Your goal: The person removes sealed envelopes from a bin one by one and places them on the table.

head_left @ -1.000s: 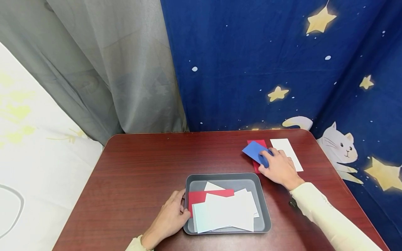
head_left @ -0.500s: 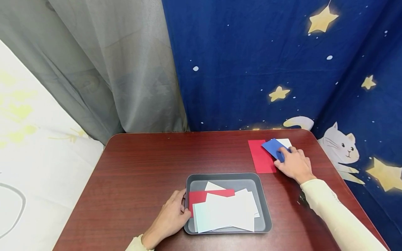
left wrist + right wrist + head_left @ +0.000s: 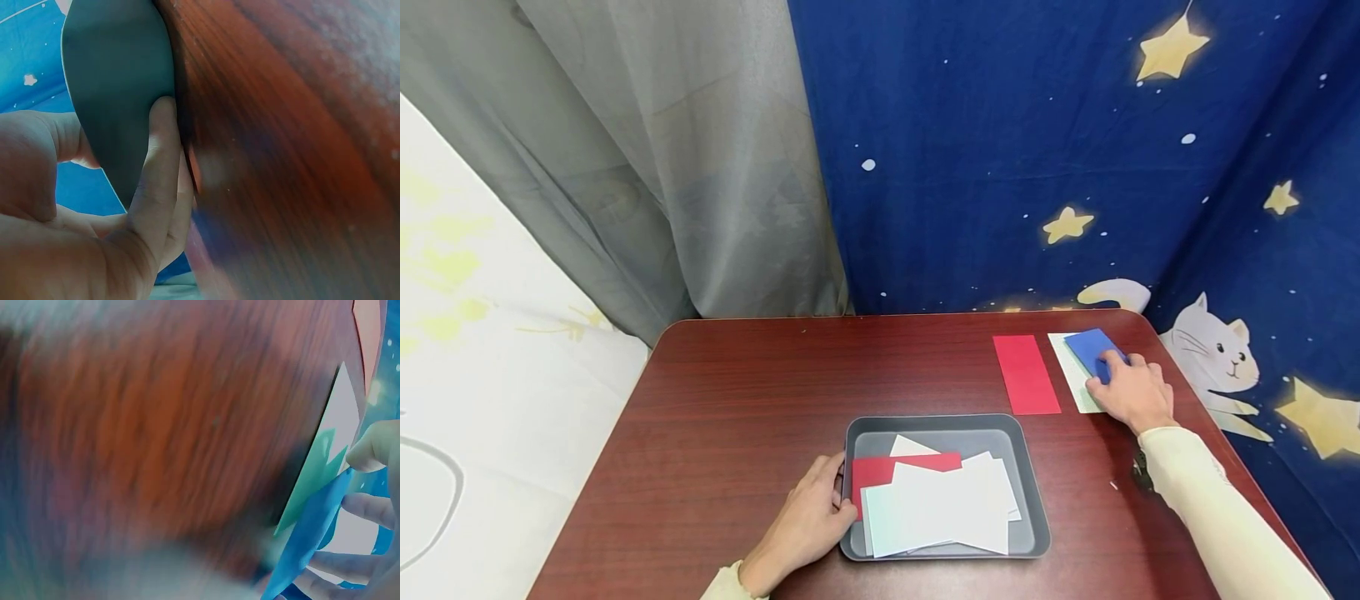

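At the far right of the table, my right hand (image 3: 1138, 393) pinches a blue card (image 3: 1086, 343) between thumb and fingers. In the right wrist view the blue card (image 3: 311, 531) tilts over a white card (image 3: 345, 403), casting a greenish shade on it. That white card (image 3: 1070, 371) lies flat on the table, partly covered by the blue one. My left hand (image 3: 805, 521) grips the left rim of a grey tray (image 3: 1036, 517). Close up in the left wrist view, fingers press the tray's outer wall (image 3: 119, 69) while the thumb goes over the rim.
Several white cards (image 3: 951, 504) and a red card (image 3: 871, 472) lie overlapping in the tray. Another red card (image 3: 1027, 375) lies flat on the brown table (image 3: 760, 392), left of the white card. Grey and blue curtains (image 3: 940, 167) hang behind the table's back edge.
My right hand has carried the blue card rightward, from over the red card to over the white card. The red card is now uncovered. My left hand stays on the tray.
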Available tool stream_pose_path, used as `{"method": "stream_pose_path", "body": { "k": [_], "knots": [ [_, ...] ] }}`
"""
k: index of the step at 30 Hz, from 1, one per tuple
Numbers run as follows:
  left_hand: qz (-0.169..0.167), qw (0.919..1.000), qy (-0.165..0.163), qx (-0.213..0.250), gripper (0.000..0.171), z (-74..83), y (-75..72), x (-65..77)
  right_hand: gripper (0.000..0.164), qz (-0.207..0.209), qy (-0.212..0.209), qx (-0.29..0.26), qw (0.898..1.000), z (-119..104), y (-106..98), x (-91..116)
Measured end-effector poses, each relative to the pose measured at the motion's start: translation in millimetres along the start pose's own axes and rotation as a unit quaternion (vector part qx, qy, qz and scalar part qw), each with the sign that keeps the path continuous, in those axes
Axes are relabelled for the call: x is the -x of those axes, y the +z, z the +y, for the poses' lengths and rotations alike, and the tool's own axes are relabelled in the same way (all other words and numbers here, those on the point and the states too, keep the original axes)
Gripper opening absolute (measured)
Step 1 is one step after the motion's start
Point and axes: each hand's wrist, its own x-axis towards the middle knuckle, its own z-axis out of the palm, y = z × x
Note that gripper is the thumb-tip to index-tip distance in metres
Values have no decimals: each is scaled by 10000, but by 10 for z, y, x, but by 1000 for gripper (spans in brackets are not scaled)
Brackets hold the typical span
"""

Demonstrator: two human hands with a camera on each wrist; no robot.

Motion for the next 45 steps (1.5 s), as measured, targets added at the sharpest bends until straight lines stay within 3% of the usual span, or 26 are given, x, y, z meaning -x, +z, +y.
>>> {"method": "stream_pose_path", "body": {
  "k": [15, 27, 36, 45],
  "knots": [
    [-23, 10000, -27, 62, 63, -2, -3, 1, 59, -56, 402, -178, 9990, 368, -10, -5],
    [3, 10000, 25, 38, 63, -2, -1, 6, 58, -111, 513, -159, 9985, 478, 19, -3],
    [35, 10000, 25, 18, 63, -7, 6, 8, 56, -2, 427, -131, 9990, 428, 14, 11],
    [79, 10000, 33, -24, 63, -9, 9, 1, 53, 362, -92, 83, 9993, 171, 50, 24]
  ]
}}
